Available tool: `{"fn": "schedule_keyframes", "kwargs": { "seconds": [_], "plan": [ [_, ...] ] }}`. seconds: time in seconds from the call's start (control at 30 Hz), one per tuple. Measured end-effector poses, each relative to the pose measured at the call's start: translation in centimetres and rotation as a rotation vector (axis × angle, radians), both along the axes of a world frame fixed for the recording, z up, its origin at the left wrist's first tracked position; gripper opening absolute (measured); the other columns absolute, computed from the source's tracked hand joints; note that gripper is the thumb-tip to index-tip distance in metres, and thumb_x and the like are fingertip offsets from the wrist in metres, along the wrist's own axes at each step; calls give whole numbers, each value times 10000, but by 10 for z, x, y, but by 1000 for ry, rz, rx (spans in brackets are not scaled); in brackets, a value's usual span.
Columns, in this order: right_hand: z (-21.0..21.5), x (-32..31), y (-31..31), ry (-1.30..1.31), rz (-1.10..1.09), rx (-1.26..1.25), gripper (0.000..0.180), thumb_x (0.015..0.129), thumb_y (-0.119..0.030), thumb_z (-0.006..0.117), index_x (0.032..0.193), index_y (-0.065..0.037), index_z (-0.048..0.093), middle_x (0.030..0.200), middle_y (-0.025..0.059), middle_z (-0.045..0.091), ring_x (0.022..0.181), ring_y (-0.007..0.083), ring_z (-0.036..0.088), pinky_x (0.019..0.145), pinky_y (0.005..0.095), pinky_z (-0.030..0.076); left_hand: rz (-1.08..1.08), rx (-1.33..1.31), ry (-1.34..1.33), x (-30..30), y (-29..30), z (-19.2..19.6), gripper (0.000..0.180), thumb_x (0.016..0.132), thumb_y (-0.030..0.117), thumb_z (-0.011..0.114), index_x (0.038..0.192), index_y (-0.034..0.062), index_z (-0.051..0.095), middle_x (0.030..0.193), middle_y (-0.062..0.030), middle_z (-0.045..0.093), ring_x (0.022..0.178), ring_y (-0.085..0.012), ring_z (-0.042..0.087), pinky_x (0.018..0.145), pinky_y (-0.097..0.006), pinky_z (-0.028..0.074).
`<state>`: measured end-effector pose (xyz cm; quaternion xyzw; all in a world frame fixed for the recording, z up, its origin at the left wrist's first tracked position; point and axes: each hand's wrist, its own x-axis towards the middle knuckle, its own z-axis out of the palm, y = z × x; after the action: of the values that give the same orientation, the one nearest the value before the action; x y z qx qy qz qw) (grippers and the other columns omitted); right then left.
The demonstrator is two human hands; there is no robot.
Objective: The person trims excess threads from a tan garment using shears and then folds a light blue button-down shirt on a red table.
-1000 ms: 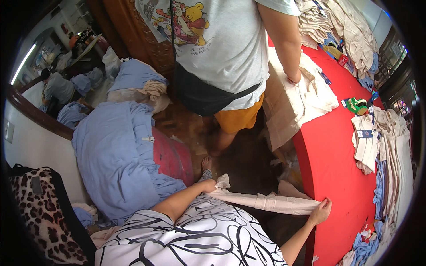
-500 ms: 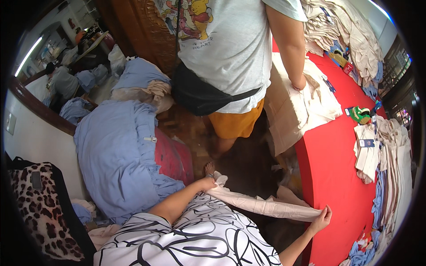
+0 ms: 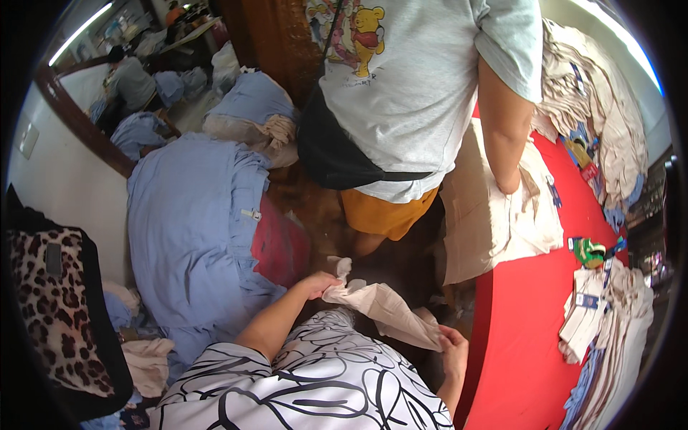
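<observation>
A length of cream cloth, seemingly part of a garment [image 3: 387, 309], hangs between my two hands above my lap. My left hand [image 3: 319, 284] grips its bunched left end, where a paler piece sticks up. At the other end, my right hand [image 3: 453, 350] pinches the cloth near the side of the red-covered table [image 3: 516, 337]. The cloth sags and creases between them. Ahead of me, a co-worker in a grey T-shirt [image 3: 408, 100] has one hand on a cream garment [image 3: 502, 215] draped over the table's edge.
On my left stand a big pile of blue cloth [image 3: 193, 229] and a leopard-print bag or chair back [image 3: 54, 308]. The table also bears a green tape dispenser [image 3: 589, 251], tagged cream garments [image 3: 584, 304] and a tall heap of cream clothes [image 3: 595, 107].
My right hand has come left, away from over the table, toward my left hand. The cloth, stretched out before, now sags. The view has shifted, and the co-worker's hand stays on the draped garment.
</observation>
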<state>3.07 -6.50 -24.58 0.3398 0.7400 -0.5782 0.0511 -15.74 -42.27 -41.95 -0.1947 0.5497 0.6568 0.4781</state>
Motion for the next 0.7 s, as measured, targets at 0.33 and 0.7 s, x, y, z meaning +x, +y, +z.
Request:
{"fn": "schedule_keyframes", "kwargs": {
  "seconds": [0.33,0.7],
  "plan": [
    [2,-32,21,-160,445,-146,346,867,-30,499,1161,-19,681,666,-50,495,510,15,377,459,201,270,89,-389,252,118,-33,-54,184,771,160,632,878,14,665,742,-76,620,615,-181,559,527,-368,425],
    [-58,-7,61,-19,1163,233,224,819,-93,632,1002,-25,743,726,39,658,634,108,547,603,275,442,155,-770,312,391,20,-52,386,668,247,766,978,28,699,865,-156,694,755,-231,659,690,-353,509]
  ]
}}
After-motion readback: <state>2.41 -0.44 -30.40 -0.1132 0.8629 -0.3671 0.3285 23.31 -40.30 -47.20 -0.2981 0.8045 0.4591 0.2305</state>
